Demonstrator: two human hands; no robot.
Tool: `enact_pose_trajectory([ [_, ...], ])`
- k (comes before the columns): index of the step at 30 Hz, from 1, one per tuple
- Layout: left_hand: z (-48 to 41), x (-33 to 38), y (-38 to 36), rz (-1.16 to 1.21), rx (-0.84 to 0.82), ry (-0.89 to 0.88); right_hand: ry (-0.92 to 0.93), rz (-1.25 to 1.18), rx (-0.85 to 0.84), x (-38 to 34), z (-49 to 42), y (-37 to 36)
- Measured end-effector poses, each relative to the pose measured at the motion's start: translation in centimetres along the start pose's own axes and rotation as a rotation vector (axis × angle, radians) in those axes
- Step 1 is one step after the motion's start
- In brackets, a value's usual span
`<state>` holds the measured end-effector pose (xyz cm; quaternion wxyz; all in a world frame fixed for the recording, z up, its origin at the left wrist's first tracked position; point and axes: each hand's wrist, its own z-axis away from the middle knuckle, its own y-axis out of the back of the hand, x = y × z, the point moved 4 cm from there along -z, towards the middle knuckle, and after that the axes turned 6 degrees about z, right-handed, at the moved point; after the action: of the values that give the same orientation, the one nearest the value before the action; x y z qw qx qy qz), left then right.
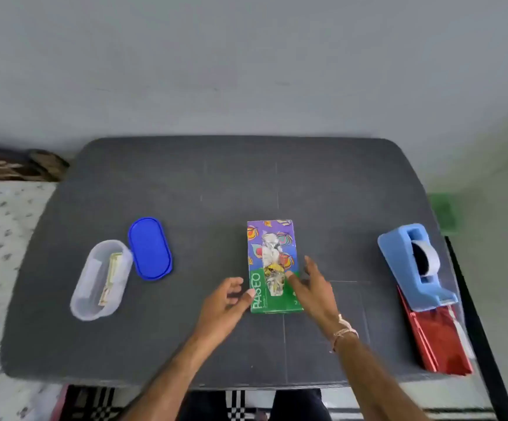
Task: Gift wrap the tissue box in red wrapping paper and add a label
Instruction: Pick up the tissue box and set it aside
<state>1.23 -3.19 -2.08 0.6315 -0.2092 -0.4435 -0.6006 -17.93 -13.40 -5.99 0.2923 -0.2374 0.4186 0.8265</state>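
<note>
While the tissue box (272, 265) lies flat mid-bench (185, 183), I see my left hand (223, 305) spread loosely, thumb touching its near-left edge, and my right hand (310, 287) spread wide over its near-right corner. Folded red wrapping paper (438, 341) sits far right of the box under a blue tape dispenser (413, 262). Left of the box are a blue lid (150, 249) and a clear container (100, 279).

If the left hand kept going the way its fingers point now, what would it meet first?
Probably the tissue box: the left hand points right and slightly away, its thumb already at the box's green near-left edge. Contact itself is unclear.
</note>
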Motion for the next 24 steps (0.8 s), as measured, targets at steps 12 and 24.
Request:
enact_pose_trajectory([
  [12,-9.3,-4.1,3.2,0.237,0.11,-0.145,0.107,-0.601,0.087,-3.6,-1.4,-7.7],
  [24,-11.0,-4.7,6.5,0.441,0.14,-0.284,0.348,-0.675,-0.063,-6.1,-4.0,-8.5],
])
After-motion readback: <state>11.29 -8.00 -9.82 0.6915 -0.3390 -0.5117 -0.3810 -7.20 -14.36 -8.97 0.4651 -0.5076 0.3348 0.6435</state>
